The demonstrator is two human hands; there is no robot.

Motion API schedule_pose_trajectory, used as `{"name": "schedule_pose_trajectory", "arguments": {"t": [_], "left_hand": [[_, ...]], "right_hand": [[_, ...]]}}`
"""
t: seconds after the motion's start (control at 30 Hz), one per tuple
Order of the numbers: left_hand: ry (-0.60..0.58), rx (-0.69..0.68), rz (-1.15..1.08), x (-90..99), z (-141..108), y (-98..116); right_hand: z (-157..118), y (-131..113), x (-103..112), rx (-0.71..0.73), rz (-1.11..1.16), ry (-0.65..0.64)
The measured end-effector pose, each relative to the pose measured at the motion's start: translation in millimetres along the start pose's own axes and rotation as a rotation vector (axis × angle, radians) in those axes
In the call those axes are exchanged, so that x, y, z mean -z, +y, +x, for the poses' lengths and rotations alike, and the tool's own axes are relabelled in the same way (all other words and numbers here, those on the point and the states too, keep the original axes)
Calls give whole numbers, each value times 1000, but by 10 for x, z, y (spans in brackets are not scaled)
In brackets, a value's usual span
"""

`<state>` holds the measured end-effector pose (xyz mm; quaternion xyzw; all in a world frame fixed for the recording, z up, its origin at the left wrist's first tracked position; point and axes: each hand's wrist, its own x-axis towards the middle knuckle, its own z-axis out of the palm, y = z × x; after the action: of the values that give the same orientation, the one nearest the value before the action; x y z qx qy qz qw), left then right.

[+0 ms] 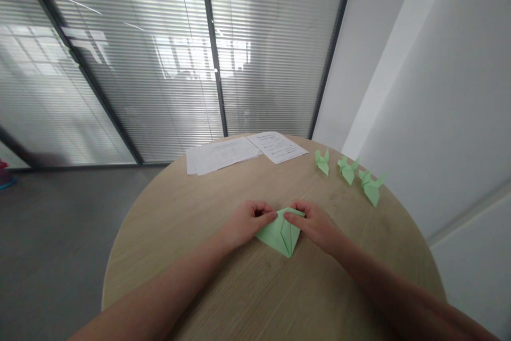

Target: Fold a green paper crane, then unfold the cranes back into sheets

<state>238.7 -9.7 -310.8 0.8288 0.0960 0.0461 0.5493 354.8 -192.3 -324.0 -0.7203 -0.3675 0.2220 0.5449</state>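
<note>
A folded sheet of green origami paper [275,236] lies on the round wooden table [175,213], one point toward me and crease lines down its right half. My left hand [253,219] pinches its upper left edge, thumb on top and fingers curled behind. At the upper right corner, my right hand [313,221] grips the paper the same way, its thumb pressed on the top face. The two thumbs are a short gap apart. Parts of the fingers under the paper are hidden.
Three folded green paper cranes, a left one [322,162], a middle one [348,169] and a right one [371,188], stand along the table's far right edge. Printed sheets [227,155] lie at the back, one page [277,147] angled beside them. A white wall borders the right.
</note>
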Motion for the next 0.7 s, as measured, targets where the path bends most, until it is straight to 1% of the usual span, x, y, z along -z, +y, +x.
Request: {"name": "schedule_pose_trajectory", "arguments": {"t": [0.07, 0.13, 0.27, 0.33, 0.47, 0.6, 0.7], "left_hand": [[10, 1, 18, 11, 5, -16], [3, -6, 29, 28, 14, -32], [-10, -23, 36, 52, 50, -83], [-14, -28, 30, 55, 73, -115], [-49, -38, 10, 80, 103, -148], [-138, -32, -39, 131, 115, -145], [-129, 16, -124, 144, 130, -154]], "right_hand": [[11, 14, -8, 35, -40, -13], [32, 37, -16, 48, -24, -48], [77, 87, -36, -45, 135, -165], [95, 109, -47, -58, 129, -176], [129, 166, -63, -53, 113, -127], [172, 239, -78, -56, 185, -38], [202, 271, -85, -61, 220, 8]]}}
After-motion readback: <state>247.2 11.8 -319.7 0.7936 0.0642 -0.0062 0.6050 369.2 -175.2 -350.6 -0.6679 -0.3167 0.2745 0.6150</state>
